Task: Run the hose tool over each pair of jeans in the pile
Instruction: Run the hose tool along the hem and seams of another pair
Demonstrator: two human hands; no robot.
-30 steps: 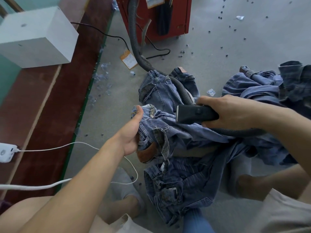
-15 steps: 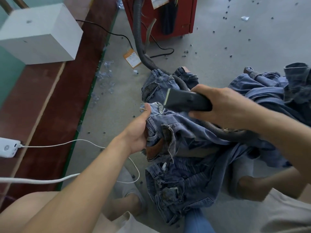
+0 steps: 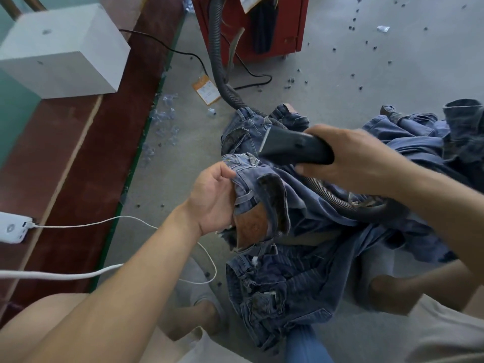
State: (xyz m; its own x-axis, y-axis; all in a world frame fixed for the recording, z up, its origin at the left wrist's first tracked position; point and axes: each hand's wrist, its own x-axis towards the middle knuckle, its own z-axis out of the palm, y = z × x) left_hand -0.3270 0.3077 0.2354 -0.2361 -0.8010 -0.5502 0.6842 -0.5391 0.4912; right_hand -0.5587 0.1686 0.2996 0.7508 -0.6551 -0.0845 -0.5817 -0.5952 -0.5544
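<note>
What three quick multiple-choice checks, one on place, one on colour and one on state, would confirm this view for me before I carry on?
1. Where does the ribbed black hose lead?
A. to the red metal cabinet
B. to the white box
C. under the wooden bench

2. What colour is the patch on the folded-over waistband of the blue denim jeans?
A. green
B. brown
C. white

3. What is the left hand doing?
A. resting on the floor
B. holding the white cable
C. gripping the waistband

Answers:
1 A, the hose runs up to the cabinet.
2 B, the patch looks brown.
3 C, its fingers curl round the denim while the right hand holds the black nozzle.
</note>
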